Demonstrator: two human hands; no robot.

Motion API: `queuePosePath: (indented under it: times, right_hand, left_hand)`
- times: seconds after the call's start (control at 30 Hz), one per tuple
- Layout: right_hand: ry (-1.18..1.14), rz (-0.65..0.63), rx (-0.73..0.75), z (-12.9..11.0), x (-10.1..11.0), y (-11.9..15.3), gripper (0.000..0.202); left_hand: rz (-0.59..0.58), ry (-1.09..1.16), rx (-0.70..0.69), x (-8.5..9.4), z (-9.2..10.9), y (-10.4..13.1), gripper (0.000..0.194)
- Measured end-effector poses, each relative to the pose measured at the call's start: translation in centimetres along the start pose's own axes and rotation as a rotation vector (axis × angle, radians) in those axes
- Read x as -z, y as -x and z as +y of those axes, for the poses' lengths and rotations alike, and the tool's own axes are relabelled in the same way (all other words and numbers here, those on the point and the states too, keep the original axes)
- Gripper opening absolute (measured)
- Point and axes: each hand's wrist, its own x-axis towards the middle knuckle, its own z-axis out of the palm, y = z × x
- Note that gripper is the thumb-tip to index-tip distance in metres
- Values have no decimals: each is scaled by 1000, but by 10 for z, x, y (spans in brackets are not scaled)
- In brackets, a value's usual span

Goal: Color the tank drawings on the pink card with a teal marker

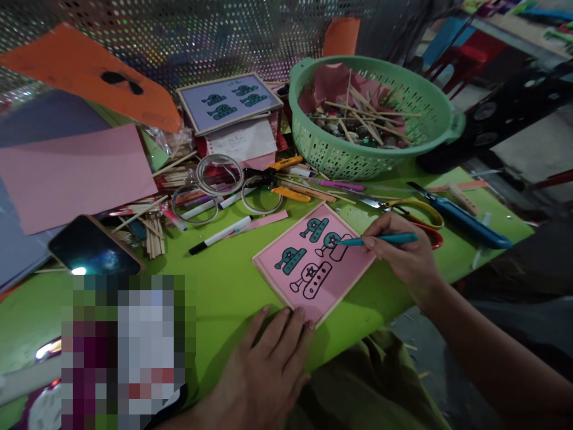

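A pink card (344,280) with a pale stick frame lies on the green table, bearing several black-outlined tank drawings. Two of the tanks are filled in teal; a third is partly coloured, and the nearest shows only its outline. In my right hand (403,257) is a teal marker (385,239), pinched by the fingers, its tip at the partly coloured tank. My left hand (273,358) rests flat with fingers spread, fingertips touching the card's near edge. Left of the card lies a white marker with a black cap (221,234).
A green basket (340,161) of sticks stands at the back. Behind the card are tape rolls (219,175), scissors (416,213) and a blue box cutter (470,222). A framed purple card (230,103) with similar tanks, a phone (96,246) and pink paper (76,179) lie leftward.
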Motion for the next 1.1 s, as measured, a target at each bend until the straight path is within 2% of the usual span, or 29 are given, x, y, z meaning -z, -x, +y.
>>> queuePosePath:
  times: [0.23, 0.37, 0.53, 1.1]
  right_hand:
    - [47, 3, 4, -2, 0, 1, 25]
    - [48, -7, -2, -2, 0, 1, 28]
    - [44, 27, 4, 0, 0, 1, 20]
    - [21, 23, -1, 2, 1, 1, 17]
  left_hand:
    - [28, 17, 12, -1, 0, -1, 54]
    - [-6, -13, -3, -2, 1, 0, 57]
    - [-3, -6, 8, -1, 1, 1, 56]
    - [-25, -1, -13, -3, 2, 1, 57]
